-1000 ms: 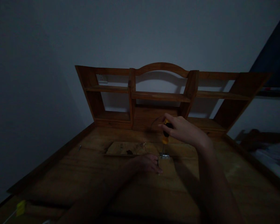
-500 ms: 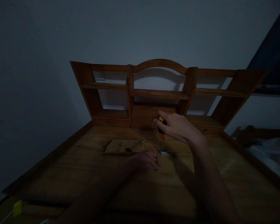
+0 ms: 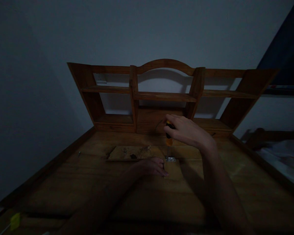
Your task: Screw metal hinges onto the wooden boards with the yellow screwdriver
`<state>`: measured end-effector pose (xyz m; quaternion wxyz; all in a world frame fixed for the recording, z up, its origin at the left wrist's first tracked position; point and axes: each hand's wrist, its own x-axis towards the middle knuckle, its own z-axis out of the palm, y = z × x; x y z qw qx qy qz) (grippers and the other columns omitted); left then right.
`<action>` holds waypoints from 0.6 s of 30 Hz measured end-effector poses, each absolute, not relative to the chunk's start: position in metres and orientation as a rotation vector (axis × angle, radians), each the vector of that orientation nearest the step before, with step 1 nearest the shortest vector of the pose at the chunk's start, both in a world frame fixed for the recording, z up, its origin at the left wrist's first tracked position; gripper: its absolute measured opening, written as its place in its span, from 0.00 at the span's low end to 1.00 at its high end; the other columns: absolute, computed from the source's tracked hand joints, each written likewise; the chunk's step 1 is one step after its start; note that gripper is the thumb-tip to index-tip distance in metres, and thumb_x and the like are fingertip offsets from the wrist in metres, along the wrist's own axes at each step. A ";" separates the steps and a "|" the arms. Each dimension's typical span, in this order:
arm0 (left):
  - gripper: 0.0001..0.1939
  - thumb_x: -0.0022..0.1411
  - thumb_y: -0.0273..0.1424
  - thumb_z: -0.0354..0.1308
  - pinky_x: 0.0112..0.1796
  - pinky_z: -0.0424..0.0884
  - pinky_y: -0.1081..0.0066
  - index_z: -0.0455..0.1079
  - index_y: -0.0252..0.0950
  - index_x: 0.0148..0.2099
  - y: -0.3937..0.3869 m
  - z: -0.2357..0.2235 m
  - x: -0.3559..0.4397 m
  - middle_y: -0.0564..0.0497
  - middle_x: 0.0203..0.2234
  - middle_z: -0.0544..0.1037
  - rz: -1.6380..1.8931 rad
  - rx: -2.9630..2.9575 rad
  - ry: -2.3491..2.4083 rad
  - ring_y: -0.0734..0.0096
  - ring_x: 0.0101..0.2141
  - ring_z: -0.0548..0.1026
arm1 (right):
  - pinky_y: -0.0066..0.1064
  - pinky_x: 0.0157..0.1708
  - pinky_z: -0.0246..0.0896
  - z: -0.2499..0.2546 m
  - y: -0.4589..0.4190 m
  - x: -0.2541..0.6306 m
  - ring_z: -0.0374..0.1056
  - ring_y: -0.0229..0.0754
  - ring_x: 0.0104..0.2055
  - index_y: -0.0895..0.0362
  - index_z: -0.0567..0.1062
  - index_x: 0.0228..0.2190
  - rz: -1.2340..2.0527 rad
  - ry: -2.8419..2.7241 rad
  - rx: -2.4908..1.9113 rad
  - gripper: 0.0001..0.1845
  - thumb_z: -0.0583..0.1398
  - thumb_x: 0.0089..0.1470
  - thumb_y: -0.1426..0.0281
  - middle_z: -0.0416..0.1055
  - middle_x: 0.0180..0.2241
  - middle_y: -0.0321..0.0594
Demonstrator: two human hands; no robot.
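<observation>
My right hand (image 3: 183, 130) is closed round the yellow and black handle of a screwdriver (image 3: 169, 141), held upright. Its shaft runs down to a small metal hinge (image 3: 171, 159) lying at the far edge of a wooden board (image 3: 177, 171). Low on the board's left side, my left hand (image 3: 155, 167) grips its edge, with a fingertip on top. Left of the hinge lies a long wooden piece (image 3: 132, 152) with a rough, broken, dark-stained surface. Whether the screwdriver's tip sits in a screw is too small to tell.
A wooden shelf unit (image 3: 165, 96) with an arched top rail stands at the back of the desk (image 3: 93, 182), against the wall. A small screw-like piece (image 3: 79, 153) is on the left of the desktop. A yellow tag (image 3: 15, 221) shows at the lower left.
The view has shifted slightly. My right hand has turned a little round the screwdriver handle, while the left hand keeps its place on the board.
</observation>
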<state>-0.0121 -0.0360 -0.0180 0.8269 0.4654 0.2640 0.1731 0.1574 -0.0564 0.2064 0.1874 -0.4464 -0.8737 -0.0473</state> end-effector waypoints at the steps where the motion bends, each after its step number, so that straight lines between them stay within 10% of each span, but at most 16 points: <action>1: 0.29 0.40 0.22 0.75 0.53 0.69 0.63 0.77 0.35 0.48 -0.036 -0.018 -0.012 0.44 0.44 0.82 0.366 0.992 0.565 0.60 0.48 0.79 | 0.34 0.43 0.59 0.207 -0.056 0.157 0.72 0.48 0.45 0.55 0.72 0.43 -0.109 -2.470 -1.238 0.13 0.53 0.63 0.63 0.76 0.42 0.44; 18: 0.30 0.41 0.27 0.76 0.54 0.66 0.59 0.75 0.34 0.49 -0.035 -0.018 -0.014 0.43 0.47 0.80 0.337 1.064 0.544 0.53 0.52 0.75 | 0.33 0.43 0.59 0.209 -0.051 0.164 0.73 0.45 0.42 0.54 0.75 0.42 -0.027 -2.478 -1.197 0.13 0.54 0.61 0.66 0.78 0.39 0.41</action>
